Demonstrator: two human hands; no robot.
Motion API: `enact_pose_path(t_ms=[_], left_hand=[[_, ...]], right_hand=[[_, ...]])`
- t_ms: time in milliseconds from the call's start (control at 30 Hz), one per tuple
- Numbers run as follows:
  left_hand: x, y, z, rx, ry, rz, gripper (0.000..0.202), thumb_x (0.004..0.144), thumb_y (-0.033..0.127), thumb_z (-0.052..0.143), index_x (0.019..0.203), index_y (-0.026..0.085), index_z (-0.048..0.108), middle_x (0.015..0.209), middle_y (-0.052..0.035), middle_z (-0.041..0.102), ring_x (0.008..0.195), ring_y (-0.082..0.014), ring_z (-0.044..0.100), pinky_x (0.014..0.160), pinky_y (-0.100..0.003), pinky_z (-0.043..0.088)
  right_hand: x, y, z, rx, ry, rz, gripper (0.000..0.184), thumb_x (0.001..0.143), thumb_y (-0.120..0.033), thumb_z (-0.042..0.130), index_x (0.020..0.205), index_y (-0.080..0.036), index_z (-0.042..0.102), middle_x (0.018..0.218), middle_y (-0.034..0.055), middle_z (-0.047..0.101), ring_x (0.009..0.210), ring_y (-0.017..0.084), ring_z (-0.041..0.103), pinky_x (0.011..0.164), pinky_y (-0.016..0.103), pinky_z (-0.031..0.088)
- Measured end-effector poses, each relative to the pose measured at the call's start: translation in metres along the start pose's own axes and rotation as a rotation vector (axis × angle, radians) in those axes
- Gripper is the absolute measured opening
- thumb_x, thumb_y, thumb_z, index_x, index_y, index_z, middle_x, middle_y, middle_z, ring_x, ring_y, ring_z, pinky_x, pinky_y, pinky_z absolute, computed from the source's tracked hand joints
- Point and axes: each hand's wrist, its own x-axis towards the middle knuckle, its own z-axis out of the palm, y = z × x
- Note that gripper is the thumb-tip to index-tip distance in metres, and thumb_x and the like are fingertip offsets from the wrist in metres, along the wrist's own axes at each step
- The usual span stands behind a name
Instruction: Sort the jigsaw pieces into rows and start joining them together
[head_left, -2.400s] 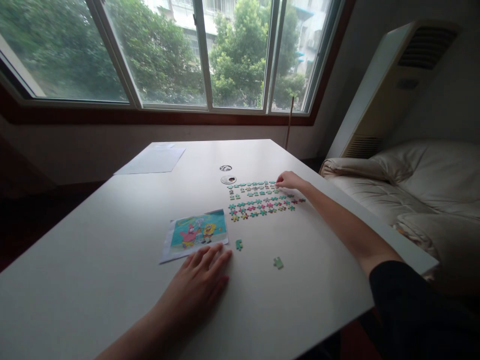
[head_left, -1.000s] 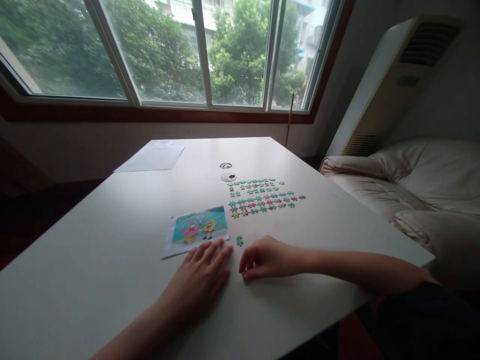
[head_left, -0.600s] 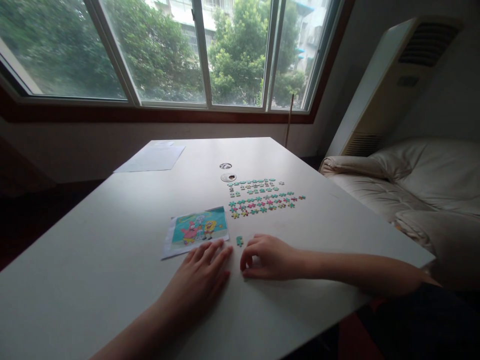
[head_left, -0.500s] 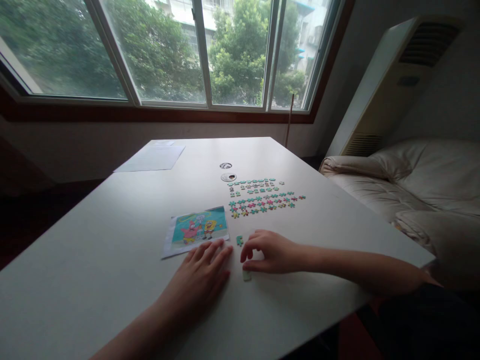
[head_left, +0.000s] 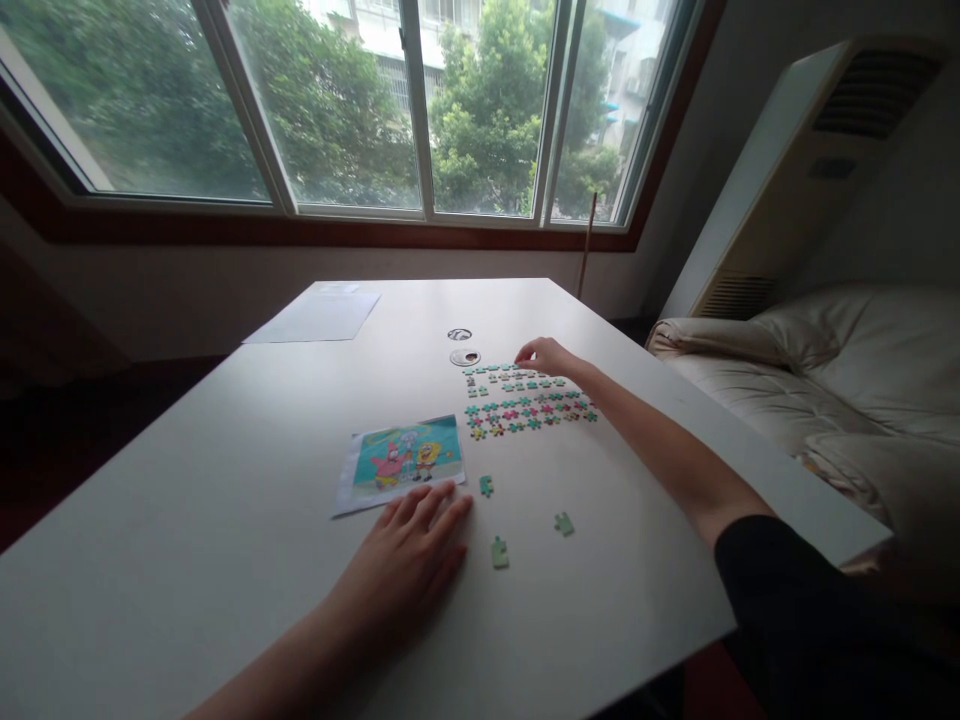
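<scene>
My left hand lies flat on the white table, fingers stretched out, its fingertips at the lower edge of a cartoon picture sheet. Stretched far forward, my right hand has its fingers bent together in a pinch at the back row of puzzle pieces; the piece at the fingertips is mostly hidden. These pieces lie in several rows, green, pink and yellow. Nearer me lie three loose ones: a small green puzzle piece, a pale green puzzle piece and another green puzzle piece, all apart from each other.
Two round flat discs lie behind the rows. Paper sheets rest at the table's far left. A cream sofa and a tall air conditioner stand to the right, and a window is ahead.
My right hand has moved from the loose pieces near me to the back row. The green piece at the right now shows. My left hand stays flat; the view has shifted slightly.
</scene>
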Motion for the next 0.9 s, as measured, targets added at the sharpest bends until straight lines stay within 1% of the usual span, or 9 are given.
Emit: enact_pose_path(t_ms=[133,233,533,667,767,900], left_hand=[[0.000,-0.001,0.002,-0.002,0.005,-0.004,0.040,0.086,0.030,0.039,0.126,0.022,0.041,0.127,-0.0086,0.046,0.110,-0.0262,0.041,0.090,-0.042,0.037],[0.000,-0.001,0.002,-0.004,0.003,-0.010,0.040,0.086,0.029,0.040,0.126,0.022,0.042,0.127,-0.0085,0.045,0.111,-0.0265,0.041,0.090,-0.042,0.037],[0.001,0.001,-0.002,0.001,-0.036,-0.018,0.041,0.086,0.029,0.039,0.126,0.022,0.041,0.127,-0.0093,0.046,0.111,-0.0269,0.041,0.090,-0.043,0.038],[0.000,0.000,-0.001,0.006,-0.047,-0.017,0.041,0.087,0.030,0.039,0.127,0.022,0.040,0.128,-0.0095,0.044,0.112,-0.0270,0.041,0.090,-0.044,0.037],[0.000,-0.001,-0.001,0.003,-0.049,-0.016,0.041,0.086,0.029,0.039,0.127,0.022,0.040,0.128,-0.0094,0.045,0.112,-0.0269,0.041,0.090,-0.044,0.038],[-0.001,-0.001,0.000,-0.009,-0.046,-0.018,0.041,0.087,0.030,0.039,0.127,0.022,0.040,0.129,-0.0093,0.044,0.112,-0.0271,0.041,0.090,-0.044,0.037]], right_hand=[[0.020,0.002,0.014,-0.030,-0.033,0.024,0.021,0.073,-0.028,0.062,0.091,-0.019,0.069,0.087,0.0031,0.068,0.068,0.011,0.059,0.061,0.019,0.042],[0.031,-0.001,0.019,-0.056,-0.060,0.034,0.026,0.071,-0.030,0.064,0.094,-0.019,0.068,0.091,0.0037,0.067,0.073,0.012,0.060,0.062,0.019,0.042],[0.047,-0.005,0.018,-0.092,-0.201,0.062,0.026,0.066,-0.028,0.068,0.091,-0.018,0.068,0.096,0.0047,0.066,0.079,0.015,0.060,0.063,0.019,0.043],[0.052,-0.006,0.017,-0.088,-0.249,0.094,0.028,0.065,-0.027,0.069,0.091,-0.018,0.067,0.097,0.0064,0.065,0.075,0.015,0.059,0.059,0.020,0.043],[0.051,-0.010,0.017,-0.082,-0.234,0.092,0.028,0.063,-0.024,0.070,0.090,-0.016,0.065,0.096,0.0080,0.064,0.074,0.015,0.059,0.058,0.020,0.043],[0.041,-0.019,0.014,-0.053,-0.156,0.033,0.022,0.066,-0.018,0.067,0.088,-0.014,0.063,0.090,0.0068,0.064,0.076,0.014,0.057,0.063,0.020,0.042]])
